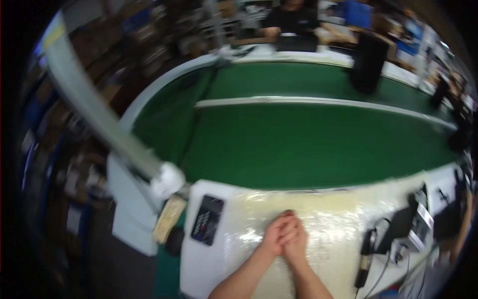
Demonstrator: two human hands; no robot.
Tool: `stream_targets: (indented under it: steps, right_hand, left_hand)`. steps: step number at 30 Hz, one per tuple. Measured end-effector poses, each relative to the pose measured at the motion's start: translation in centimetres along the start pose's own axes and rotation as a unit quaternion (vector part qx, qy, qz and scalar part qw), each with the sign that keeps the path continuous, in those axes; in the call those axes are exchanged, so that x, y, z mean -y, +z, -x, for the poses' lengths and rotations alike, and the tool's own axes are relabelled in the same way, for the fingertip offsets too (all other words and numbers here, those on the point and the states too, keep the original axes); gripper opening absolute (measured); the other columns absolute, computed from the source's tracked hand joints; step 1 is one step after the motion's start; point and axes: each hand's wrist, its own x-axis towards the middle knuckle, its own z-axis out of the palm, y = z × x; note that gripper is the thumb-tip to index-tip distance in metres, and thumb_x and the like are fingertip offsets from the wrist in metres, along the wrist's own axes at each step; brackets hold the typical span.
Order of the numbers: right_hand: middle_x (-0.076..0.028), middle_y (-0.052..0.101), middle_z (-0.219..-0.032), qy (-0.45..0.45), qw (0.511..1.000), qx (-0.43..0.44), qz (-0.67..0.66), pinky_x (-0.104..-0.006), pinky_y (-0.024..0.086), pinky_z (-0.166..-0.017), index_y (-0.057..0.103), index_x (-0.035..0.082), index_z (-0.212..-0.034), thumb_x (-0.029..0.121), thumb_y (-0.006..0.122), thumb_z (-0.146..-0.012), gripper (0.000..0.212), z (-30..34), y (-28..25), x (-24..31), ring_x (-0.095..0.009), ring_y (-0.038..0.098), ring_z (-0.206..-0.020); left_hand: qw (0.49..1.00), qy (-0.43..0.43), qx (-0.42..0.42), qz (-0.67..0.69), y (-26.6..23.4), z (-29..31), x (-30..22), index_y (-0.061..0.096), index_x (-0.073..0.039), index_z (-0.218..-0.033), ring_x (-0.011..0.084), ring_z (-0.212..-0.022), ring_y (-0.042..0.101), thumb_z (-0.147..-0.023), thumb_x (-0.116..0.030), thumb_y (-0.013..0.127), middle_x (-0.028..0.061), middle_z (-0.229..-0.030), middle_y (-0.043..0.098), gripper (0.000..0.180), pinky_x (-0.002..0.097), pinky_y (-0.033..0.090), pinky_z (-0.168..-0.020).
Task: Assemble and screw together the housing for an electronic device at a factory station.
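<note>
My left hand [275, 239] and my right hand [298, 243] are clasped together over the middle of the worktable [249, 269], their fingers interlaced. Both are closed, and no object shows between them. Beneath them the tabletop is pale, with a glossy clear film that throws back the light. To the left of my hands lies a dark flat rectangular card or panel [207, 220] with light markings. On the right, a slim black corded tool [366, 256], much like an electric screwdriver, lies lengthwise.
A green conveyor belt [308, 144] runs beyond the table, split by a pale rail [298, 100]. Farther right stands a tall black object [369, 62]. Across the belt sits a person [294, 20] in dark clothes. A grey post [94, 104] slants at left; a grey-white box [421, 226] is at right.
</note>
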Motion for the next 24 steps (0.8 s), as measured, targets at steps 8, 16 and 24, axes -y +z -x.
stream_targets:
  steps: [8, 16, 24]
  right_hand:
    - [-0.003, 0.059, -0.081, -0.090, 0.995, -0.033, -0.015, -0.0209, 0.046, -0.066, 0.060, 0.001, -0.100, 0.005, 0.051, -0.090, 0.014, -0.2, 0.6, -1.9, -0.009, 0.055, -0.074]
    - [-0.007, 0.063, -0.087, -0.107, 0.994, 0.000, -0.022, -0.0235, 0.050, -0.073, 0.055, -0.001, -0.113, 0.015, 0.056, -0.089, 0.029, -0.8, 0.4, -2.4, -0.016, 0.060, -0.074]
    - [-0.008, 0.064, -0.092, -0.061, 0.997, 0.006, -0.041, -0.0273, 0.050, -0.081, 0.056, -0.002, -0.111, 0.009, 0.054, -0.087, 0.027, -0.7, 0.0, -1.8, -0.015, 0.061, -0.081]
  left_hand:
    - [0.999, 0.006, -0.046, -0.022, 1.7, 0.4, 0.5, 0.057, -0.008, -0.110, 0.0077, -0.035, 0.028, -0.098, -0.012, 0.040, -0.0035, -0.048, 0.032, 0.022, 0.0260, 0.028, -0.039]
    - [0.999, 0.012, -0.042, -0.029, 2.2, 0.2, 0.2, 0.053, -0.006, -0.112, 0.0073, -0.035, 0.029, -0.098, -0.011, 0.037, -0.0035, -0.049, 0.032, 0.021, 0.0249, 0.027, -0.039]
    - [0.998, 0.010, -0.052, -0.014, 2.3, 0.1, 0.4, 0.052, -0.006, -0.114, 0.0073, -0.036, 0.028, -0.098, -0.011, 0.038, -0.0039, -0.049, 0.031, 0.021, 0.0248, 0.026, -0.038]
